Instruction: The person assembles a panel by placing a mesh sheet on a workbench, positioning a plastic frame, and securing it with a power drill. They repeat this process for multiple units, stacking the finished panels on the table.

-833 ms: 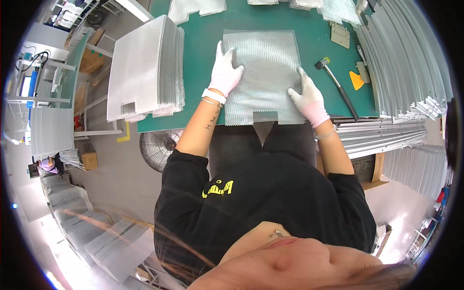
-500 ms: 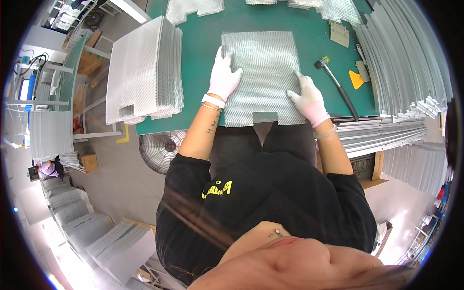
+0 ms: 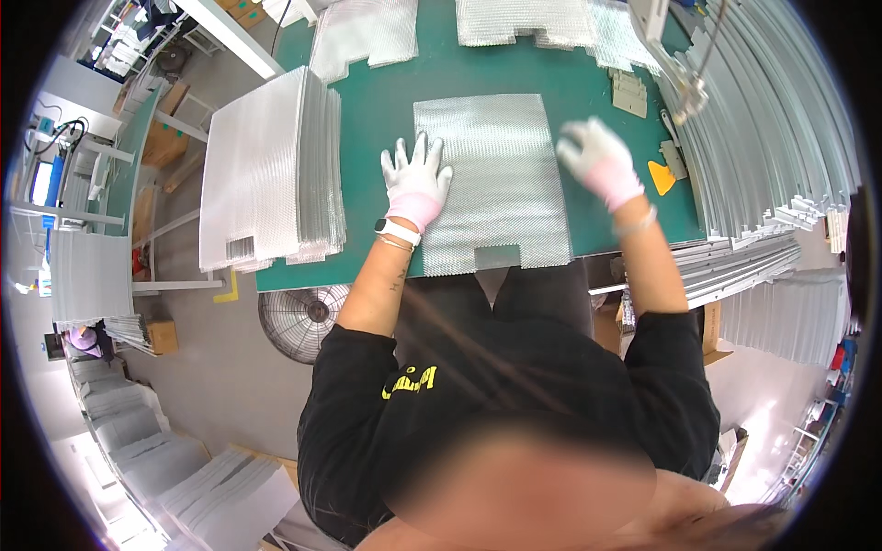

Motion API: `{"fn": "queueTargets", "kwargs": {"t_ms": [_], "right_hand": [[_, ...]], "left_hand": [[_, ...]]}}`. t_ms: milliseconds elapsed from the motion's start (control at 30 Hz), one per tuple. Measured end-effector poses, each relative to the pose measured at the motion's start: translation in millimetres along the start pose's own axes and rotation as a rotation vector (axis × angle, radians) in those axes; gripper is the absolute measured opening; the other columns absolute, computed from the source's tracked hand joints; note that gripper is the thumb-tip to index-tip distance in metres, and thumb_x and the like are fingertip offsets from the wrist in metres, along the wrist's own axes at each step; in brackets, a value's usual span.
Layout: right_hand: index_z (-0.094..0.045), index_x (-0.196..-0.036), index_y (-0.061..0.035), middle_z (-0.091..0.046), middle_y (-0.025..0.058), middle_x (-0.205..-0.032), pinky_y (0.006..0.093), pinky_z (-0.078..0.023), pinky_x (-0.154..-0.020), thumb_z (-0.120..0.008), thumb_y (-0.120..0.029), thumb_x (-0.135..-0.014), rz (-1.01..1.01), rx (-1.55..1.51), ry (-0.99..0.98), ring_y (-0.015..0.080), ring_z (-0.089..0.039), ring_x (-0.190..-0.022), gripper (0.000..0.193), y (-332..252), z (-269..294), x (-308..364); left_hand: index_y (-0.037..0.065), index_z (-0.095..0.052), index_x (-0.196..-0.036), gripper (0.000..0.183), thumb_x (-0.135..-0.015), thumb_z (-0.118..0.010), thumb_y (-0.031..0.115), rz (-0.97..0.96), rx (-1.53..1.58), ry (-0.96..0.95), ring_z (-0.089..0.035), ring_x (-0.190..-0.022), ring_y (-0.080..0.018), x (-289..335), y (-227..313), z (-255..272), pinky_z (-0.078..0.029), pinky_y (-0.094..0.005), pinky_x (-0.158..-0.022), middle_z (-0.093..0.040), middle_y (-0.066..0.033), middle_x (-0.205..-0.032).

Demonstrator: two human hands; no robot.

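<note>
A silvery mesh sheet with a notch in its near edge lies flat on the green table. My left hand, in a white glove with a pink cuff, rests with fingers spread on the sheet's left edge and the tabletop beside it. My right hand, gloved the same way, hovers just past the sheet's right edge, apart from it. Motion smears its fingers, so I cannot tell whether they hold anything. The hammer seen earlier at this spot is hidden from sight, behind the right hand and forearm.
A tall stack of mesh sheets stands at the left. More mesh sheets lie along the far side. To the right are a yellow scraper, a beige plate and long stacked grey panels. A fan stands below the table's left edge.
My right hand has left the sheet and moved over to where the hammer lay. My left hand has slid nearer along the left edge, fingers now spread. The whole view has shifted slightly.
</note>
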State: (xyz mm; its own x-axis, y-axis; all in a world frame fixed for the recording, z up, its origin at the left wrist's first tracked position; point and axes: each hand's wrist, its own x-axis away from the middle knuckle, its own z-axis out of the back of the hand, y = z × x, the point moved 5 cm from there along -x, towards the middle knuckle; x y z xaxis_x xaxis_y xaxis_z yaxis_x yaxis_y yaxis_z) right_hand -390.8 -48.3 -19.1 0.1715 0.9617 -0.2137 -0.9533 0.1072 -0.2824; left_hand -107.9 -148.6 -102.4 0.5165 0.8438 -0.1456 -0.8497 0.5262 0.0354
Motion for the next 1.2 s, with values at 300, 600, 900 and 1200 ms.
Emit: {"fn": "queueTargets", "kwargs": {"t_ms": [300, 600, 900, 1200], "right_hand": [[-0.065, -0.123, -0.0088, -0.066, 0.0167, -0.125, 0.0495, -0.049, -0.099, -0.062, -0.043, -0.09, -0.476, 0.241, 0.088, 0.0341, -0.063, -0.118, 0.048, 82.9, 11.4, -200.8], [-0.065, -0.108, -0.0116, -0.061, 0.0155, -0.111, 0.0546, -0.046, -0.091, -0.063, -0.028, -0.087, -0.163, 0.524, 0.408, 0.0343, -0.06, -0.112, 0.026, 21.5, 53.2, -200.4], [-0.063, -0.119, -0.0047, -0.067, 0.025, -0.117, 0.0471, -0.051, -0.098, -0.06, -0.038, -0.089, -0.299, 0.229, 0.068, 0.0396, -0.063, -0.114, 0.044, 50.0, 29.2, -219.5], [-0.062, -0.118, -0.0068, -0.067, 0.0095, -0.097, 0.0349, -0.054, -0.074, -0.051, -0.026, -0.098, -0.244, -0.325, 0.333, 0.0221, -0.065, -0.084, 0.03, 132.1, 17.6, -240.1]], "left_hand": [[0.016, -0.059, -0.136, 0.06, -0.087, -0.062, 0.052, -0.017, 0.043, -0.124, -0.035, -0.142, -0.042, -54.5, 1.5, 26.1, -0.014, -0.064, -0.118, -0.05, -0.0157, -0.146], [-0.003, -0.05, -0.141, 0.074, -0.088, -0.065, 0.047, -0.107, 0.501, 0.348, -0.04, -0.141, -0.0396, -184.6, 13.1, 62.7, -0.028, -0.0486, -0.118, -0.046, -0.0267, -0.147], [-0.005, -0.025, -0.154, 0.085, -0.091, -0.06, 0.04, 0.198, 0.64, 0.034, -0.043, -0.14, -0.0383, -269.4, 55.8, 59.0, -0.032, -0.0398, -0.117, -0.046, -0.0283, -0.148], [0.0, -0.024, -0.156, 0.077, -0.089, -0.062, 0.003, -0.21, 1.639, 0.533, -0.049, -0.135, -0.0299, -264.9, 58.1, 133.3, -0.047, -0.0369, -0.106, -0.045, -0.0197, -0.152]]}}
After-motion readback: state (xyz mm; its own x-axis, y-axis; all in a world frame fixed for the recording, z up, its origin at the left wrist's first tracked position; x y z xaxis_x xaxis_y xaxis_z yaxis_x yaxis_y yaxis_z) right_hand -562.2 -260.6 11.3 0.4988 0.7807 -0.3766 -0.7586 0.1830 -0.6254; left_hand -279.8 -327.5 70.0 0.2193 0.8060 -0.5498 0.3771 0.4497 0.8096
